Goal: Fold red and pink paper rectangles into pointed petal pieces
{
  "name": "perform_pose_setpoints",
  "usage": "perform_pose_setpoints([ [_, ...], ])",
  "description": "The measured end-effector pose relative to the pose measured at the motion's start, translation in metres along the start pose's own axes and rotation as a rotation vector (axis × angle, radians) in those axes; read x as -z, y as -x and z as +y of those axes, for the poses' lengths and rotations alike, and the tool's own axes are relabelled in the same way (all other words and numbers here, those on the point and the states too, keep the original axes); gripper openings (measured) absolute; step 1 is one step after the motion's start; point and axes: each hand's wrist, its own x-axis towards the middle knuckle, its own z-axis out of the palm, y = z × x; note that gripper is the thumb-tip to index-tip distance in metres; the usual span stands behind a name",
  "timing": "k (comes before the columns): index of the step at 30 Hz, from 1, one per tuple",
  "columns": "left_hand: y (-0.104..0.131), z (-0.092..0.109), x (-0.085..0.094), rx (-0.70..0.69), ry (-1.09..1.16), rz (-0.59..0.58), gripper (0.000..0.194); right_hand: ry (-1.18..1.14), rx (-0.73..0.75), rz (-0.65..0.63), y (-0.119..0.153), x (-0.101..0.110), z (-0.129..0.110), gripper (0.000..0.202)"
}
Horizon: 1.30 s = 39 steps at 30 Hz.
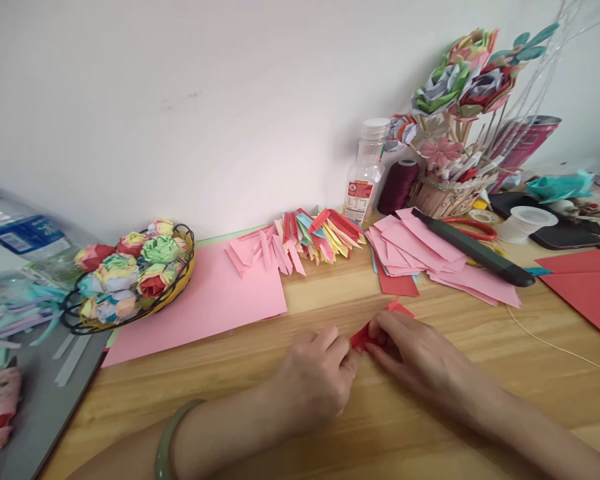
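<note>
A small piece of folded red paper [361,336] is held low over the wooden table, between my two hands. My right hand [415,347] pinches it with thumb and fingertips, and a red tip pokes out behind the knuckles. Curled closed, my left hand [317,370] meets the paper's left end; its fingertips are mostly hidden behind the knuckles. Just beyond are a pile of pink paper pieces [405,243] and a row of folded paper strips [323,233] in red, pink, yellow and blue.
A basket of paper flowers [193,267] rests partly on a large pink sheet [220,287] at left. Across the pink pieces lies a dark cutter-like tool [475,250]. A clear bottle [367,167], a purple thread spool [399,187] and a flower pot [450,193] stand against the wall.
</note>
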Motion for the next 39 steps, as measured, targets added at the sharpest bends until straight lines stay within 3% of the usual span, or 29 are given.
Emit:
perform_pose_setpoints([
  [4, -0.001, 0.0, 0.0, 0.005, -0.024, 0.017, 0.01, -0.017, 0.157, -0.002, 0.006, 0.003, 0.007, 0.02],
  [10, -0.003, -0.001, -0.001, 0.024, -0.069, 0.082, 0.011, 0.155, 0.411, 0.066, 0.024, 0.008, 0.016, 0.027],
  [18, -0.009, -0.006, 0.007, 0.226, 0.099, 0.015, 0.02, 0.102, 0.271, 0.012, 0.019, 0.001, -0.019, 0.026],
  [21, -0.01, -0.01, 0.007, 0.248, 0.123, 0.023, 0.019, -0.074, 0.185, 0.005, 0.009, 0.002, -0.018, 0.024],
  [26, -0.01, -0.013, 0.004, 0.241, 0.049, 0.038, 0.013, -0.447, -0.086, -0.07, -0.003, 0.009, -0.005, 0.02],
  [29, -0.01, -0.013, 0.0, 0.237, 0.055, 0.086, 0.014, -0.287, -0.186, 0.009, -0.006, 0.008, 0.0, 0.014],
  [33, -0.01, -0.013, -0.005, 0.166, 0.066, 0.161, 0.017, 0.011, -0.135, 0.05, -0.008, 0.008, -0.001, 0.015],
  [39, -0.01, -0.012, -0.008, 0.103, 0.03, 0.177, 0.022, -0.104, -0.153, 0.029, -0.011, 0.009, -0.001, 0.015],
])
